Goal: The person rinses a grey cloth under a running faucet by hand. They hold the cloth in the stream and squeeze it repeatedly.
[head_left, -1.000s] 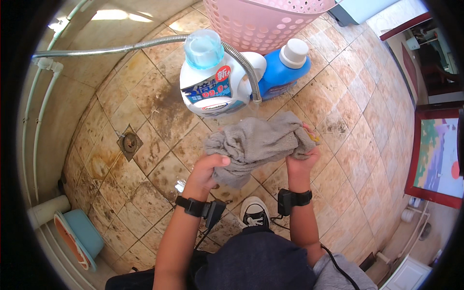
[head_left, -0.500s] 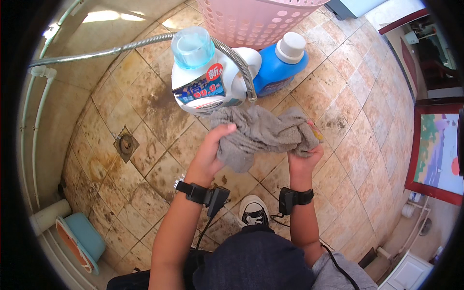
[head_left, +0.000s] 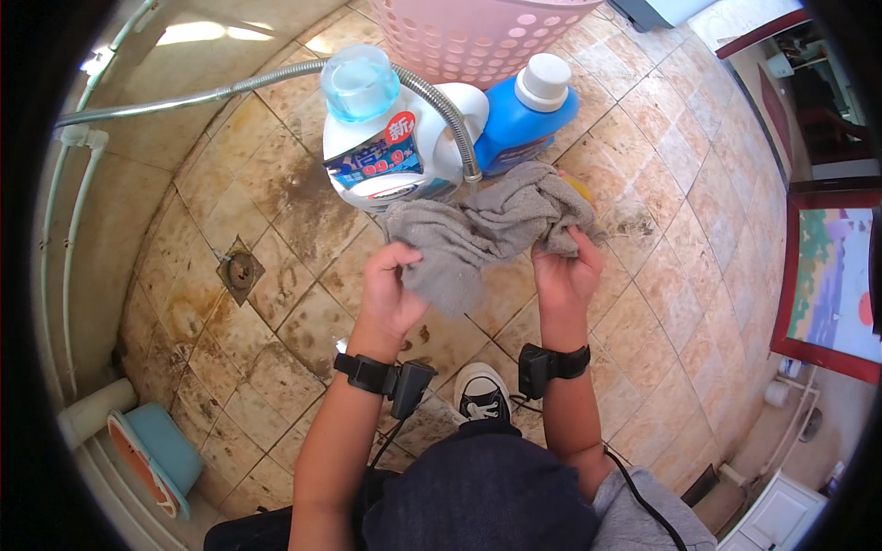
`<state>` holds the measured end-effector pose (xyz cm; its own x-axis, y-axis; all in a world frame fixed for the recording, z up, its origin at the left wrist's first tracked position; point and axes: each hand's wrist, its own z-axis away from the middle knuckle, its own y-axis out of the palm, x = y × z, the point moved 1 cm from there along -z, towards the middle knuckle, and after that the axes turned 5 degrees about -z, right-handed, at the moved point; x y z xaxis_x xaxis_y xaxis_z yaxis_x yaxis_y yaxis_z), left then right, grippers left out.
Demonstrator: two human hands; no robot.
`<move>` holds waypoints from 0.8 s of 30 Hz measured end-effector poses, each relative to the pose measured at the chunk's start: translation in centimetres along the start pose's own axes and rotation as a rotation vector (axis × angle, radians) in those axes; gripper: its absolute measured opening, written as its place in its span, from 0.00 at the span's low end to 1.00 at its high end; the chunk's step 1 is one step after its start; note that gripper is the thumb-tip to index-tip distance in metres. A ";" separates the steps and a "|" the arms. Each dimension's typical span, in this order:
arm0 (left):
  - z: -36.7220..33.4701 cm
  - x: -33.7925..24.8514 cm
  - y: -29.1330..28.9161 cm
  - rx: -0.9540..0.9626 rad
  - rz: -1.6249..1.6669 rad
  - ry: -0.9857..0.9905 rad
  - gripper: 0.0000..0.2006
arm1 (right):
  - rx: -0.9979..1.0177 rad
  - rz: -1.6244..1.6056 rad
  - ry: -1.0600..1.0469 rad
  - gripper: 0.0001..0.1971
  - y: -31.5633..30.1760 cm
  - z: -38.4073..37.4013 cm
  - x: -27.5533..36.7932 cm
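Both hands pinch a crumpled grey cloth (head_left: pixel 487 230) at the centre of the frame: the left hand (head_left: pixel 390 294) has its fingers closed on the cloth's lower left edge, the right hand (head_left: pixel 565 271) on its right end. Just above it stand a white detergent jug (head_left: pixel 386 147) and a blue bottle (head_left: pixel 524 119), with a pink basket (head_left: pixel 478 37) at the top edge.

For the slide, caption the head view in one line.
Both hands, left hand and right hand, grip a crumpled grey cloth over a stained tiled floor, beside two detergent bottles.
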<state>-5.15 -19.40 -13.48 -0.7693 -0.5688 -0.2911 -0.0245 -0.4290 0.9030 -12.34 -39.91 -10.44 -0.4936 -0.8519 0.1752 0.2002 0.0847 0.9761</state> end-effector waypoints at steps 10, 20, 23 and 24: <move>-1.6 1.1 3.4 -0.277 -0.391 0.044 0.16 | -0.173 0.413 0.021 0.23 -1.8 0.6 -3.8; -6.8 2.0 2.6 -0.292 -0.731 0.288 0.22 | -0.072 0.884 -0.083 0.19 -1.4 0.2 -8.8; -6.8 2.5 4.4 -0.448 -1.029 0.350 0.24 | -0.147 0.848 -0.219 0.16 -2.1 -0.7 -9.4; -6.9 2.5 4.4 -0.450 -1.026 0.349 0.24 | -0.189 0.863 -0.287 0.16 -2.5 -0.9 -9.4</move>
<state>-2.76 -27.52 -12.38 -0.3013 0.0566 -0.9518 -0.2497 -0.9681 0.0215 -7.47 -32.55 -14.62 -0.2949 -0.3707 0.8807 0.7177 0.5225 0.4603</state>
